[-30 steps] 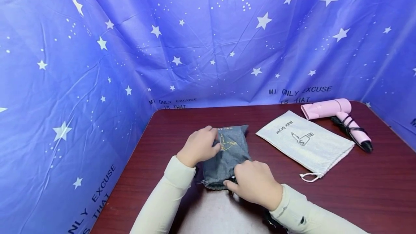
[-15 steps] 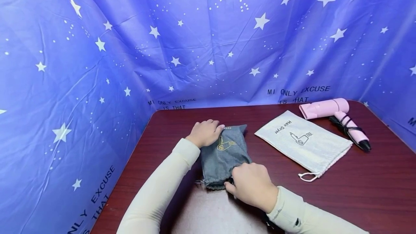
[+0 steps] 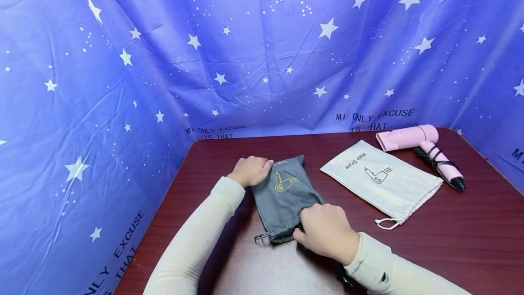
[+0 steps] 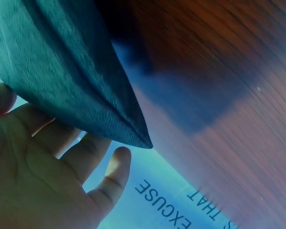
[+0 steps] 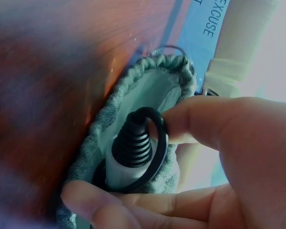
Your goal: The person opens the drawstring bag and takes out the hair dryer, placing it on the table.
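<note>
Gray bag [image 3: 282, 204] slants on the table [image 3: 213, 158], its mouth just swung rightward; the pale handle [image 5: 118, 176] inside seems nearly covered. At the bag's far left edge, the left hand [image 3: 250, 171] touches with loosely spread fingers; right hand [image 3: 328, 230] grips its mouth.

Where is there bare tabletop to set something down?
Bare tabletop lies between white bag and right sleeve, and between the left sleeve, right sleeve and grey bag. Crowded: back right, pink dryer beside the white bag; around grey bag, left hand and right hand.
</note>
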`<action>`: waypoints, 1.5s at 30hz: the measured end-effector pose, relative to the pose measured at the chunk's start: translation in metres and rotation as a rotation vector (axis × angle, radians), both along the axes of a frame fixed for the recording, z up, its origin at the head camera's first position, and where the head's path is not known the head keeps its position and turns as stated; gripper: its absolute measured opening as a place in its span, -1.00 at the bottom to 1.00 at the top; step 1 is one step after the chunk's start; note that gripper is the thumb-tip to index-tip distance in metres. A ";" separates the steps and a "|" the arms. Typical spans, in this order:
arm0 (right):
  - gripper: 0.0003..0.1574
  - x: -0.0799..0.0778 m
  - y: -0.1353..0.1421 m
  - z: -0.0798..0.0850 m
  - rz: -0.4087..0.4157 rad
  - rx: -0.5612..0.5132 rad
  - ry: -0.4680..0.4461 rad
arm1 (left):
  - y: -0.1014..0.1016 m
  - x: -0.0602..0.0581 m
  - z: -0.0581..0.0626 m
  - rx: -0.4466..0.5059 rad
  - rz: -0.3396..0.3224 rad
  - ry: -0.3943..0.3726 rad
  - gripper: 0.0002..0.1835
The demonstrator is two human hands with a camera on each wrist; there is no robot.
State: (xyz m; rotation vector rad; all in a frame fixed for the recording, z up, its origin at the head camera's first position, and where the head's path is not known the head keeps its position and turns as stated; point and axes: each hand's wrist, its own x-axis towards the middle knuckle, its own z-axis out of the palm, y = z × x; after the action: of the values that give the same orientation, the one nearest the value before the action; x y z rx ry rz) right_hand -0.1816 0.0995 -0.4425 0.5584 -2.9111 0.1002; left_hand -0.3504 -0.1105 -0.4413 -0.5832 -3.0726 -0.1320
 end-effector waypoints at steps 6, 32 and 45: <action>-0.52 -0.007 0.014 0.001 -0.037 0.017 -0.051 | -0.010 0.005 0.001 0.011 0.029 -0.014 -0.38; -0.50 -0.029 0.033 -0.019 -0.030 -0.065 0.038 | -0.043 0.011 -0.009 0.359 0.093 -0.235 -0.50; -0.52 -0.031 0.029 -0.021 -0.017 -0.089 0.032 | -0.044 0.009 -0.015 0.520 0.127 -0.229 -0.67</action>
State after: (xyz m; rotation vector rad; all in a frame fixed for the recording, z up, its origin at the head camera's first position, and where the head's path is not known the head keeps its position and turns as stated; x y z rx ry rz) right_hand -0.2122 0.1289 -0.4635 0.5154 -2.8634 0.2151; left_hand -0.3418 -0.1547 -0.4560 -0.3614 -3.0668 -1.0184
